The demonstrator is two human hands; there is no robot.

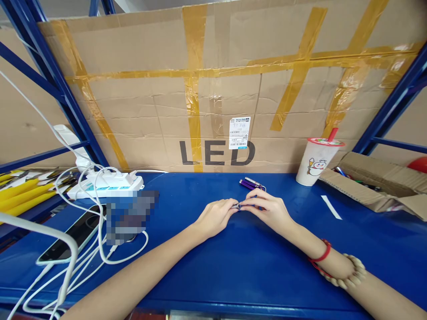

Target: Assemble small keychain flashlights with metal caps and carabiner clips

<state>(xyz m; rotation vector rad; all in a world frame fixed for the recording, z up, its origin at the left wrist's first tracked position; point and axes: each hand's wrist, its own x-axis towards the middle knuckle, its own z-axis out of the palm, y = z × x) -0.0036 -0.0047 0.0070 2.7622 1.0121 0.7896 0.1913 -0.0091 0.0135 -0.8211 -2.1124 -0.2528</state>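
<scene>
My left hand (215, 216) and my right hand (267, 209) meet at the middle of the blue table (233, 266), fingertips pinched together. Between them they hold a small metal part (236, 206) joined to a purple tube mostly hidden under my right fingers. Just behind my right hand lie two or three small purple flashlights (251, 183) with a key ring. My right wrist wears a red band and a bead bracelet.
A white drink cup (315, 162) with a red straw stands back right, beside an open cardboard box (370, 184). A power strip (106, 184), white cables and a phone (71, 235) lie at left. Taped cardboard marked LED (216, 152) forms the back wall.
</scene>
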